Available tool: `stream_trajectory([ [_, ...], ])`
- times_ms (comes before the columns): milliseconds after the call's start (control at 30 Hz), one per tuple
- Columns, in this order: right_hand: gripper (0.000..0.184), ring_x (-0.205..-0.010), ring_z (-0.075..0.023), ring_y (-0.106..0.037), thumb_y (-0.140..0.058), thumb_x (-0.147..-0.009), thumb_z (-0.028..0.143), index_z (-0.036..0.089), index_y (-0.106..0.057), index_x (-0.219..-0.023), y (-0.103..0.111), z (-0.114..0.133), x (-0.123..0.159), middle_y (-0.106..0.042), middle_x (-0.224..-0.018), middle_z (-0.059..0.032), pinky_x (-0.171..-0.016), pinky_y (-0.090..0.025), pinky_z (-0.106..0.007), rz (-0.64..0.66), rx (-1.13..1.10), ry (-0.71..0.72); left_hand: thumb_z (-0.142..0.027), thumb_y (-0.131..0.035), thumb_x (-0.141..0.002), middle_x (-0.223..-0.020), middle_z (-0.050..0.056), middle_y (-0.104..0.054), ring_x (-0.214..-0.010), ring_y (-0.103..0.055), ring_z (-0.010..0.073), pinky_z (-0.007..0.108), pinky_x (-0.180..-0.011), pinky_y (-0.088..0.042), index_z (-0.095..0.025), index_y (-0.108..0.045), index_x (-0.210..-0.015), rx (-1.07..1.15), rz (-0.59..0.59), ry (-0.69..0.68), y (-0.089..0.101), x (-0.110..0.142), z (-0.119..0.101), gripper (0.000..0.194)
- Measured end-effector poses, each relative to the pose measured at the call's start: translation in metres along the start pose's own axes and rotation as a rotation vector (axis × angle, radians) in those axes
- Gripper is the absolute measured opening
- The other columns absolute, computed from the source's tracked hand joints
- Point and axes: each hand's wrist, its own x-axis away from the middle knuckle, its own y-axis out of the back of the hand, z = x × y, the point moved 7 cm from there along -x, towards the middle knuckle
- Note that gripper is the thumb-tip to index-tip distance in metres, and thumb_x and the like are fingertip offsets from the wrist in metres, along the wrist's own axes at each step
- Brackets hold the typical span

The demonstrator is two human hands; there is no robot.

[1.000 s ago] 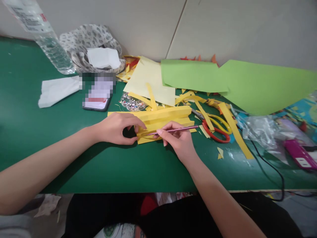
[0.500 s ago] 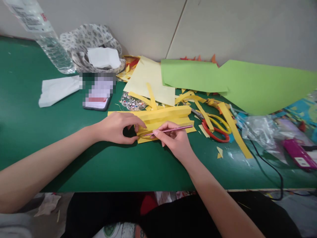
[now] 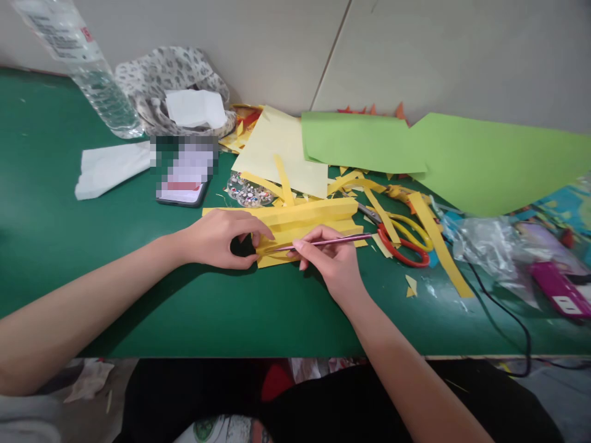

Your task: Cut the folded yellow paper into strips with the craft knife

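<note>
A sheet of yellow paper (image 3: 314, 216) with lengthwise pleats lies on the green table. My left hand (image 3: 221, 240) rests on its left part, thumb and fingertips closed in a pinch on the paper near the front edge. Between the fingers of my right hand (image 3: 330, 261) is a slim, shiny pink-purple pen-like tool (image 3: 344, 239); its exact kind is unclear. The narrow end points left into a fold, close to my left fingertips. Just right of the paper lie scissors (image 3: 404, 246) with red and yellow handles.
Yellow paper strips (image 3: 441, 246) and scraps lie around the scissors. Green paper (image 3: 484, 160) and a cream sheet (image 3: 281, 147) are behind. Also around are a phone (image 3: 184, 178), a water bottle (image 3: 106, 92), a cloth basket (image 3: 170, 67), a dish of beads (image 3: 249, 192) and a black cable (image 3: 508, 314).
My right hand has slid slightly to the right along the paper, drawing the pen-like tool with it. My left hand keeps its pinch in nearly the same spot.
</note>
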Motion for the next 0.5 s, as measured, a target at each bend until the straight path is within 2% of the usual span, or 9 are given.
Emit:
stream_trajectory([
  [133, 0.019, -0.050, -0.0137, -0.061, -0.070, -0.072, 0.030, 0.020, -0.056, -0.066, -0.0085, 0.0006, 0.0007, -0.060, -0.052, 0.0037, -0.050, -0.048, -0.026, 0.034, 0.010, 0.005, -0.022, -0.060, -0.076, -0.083, 0.000, -0.069, -0.079, -0.063, 0.0134, 0.022, -0.071, -0.046, -0.019, -0.062, -0.104, 0.008, -0.002, -0.007, -0.0002, 0.0002, -0.0009, 0.029],
  [500, 0.021, -0.051, -0.0137, -0.063, -0.072, -0.071, 0.032, 0.020, -0.056, -0.067, -0.0087, -0.0034, -0.0004, -0.063, -0.058, 0.0020, -0.054, -0.053, -0.029, 0.049, 0.000, -0.031, -0.021, -0.061, -0.075, -0.084, 0.000, -0.069, -0.079, -0.063, 0.0136, 0.022, -0.071, -0.046, -0.019, -0.062, -0.105, 0.022, 0.001, -0.009, -0.0009, 0.0002, -0.0004, 0.030],
])
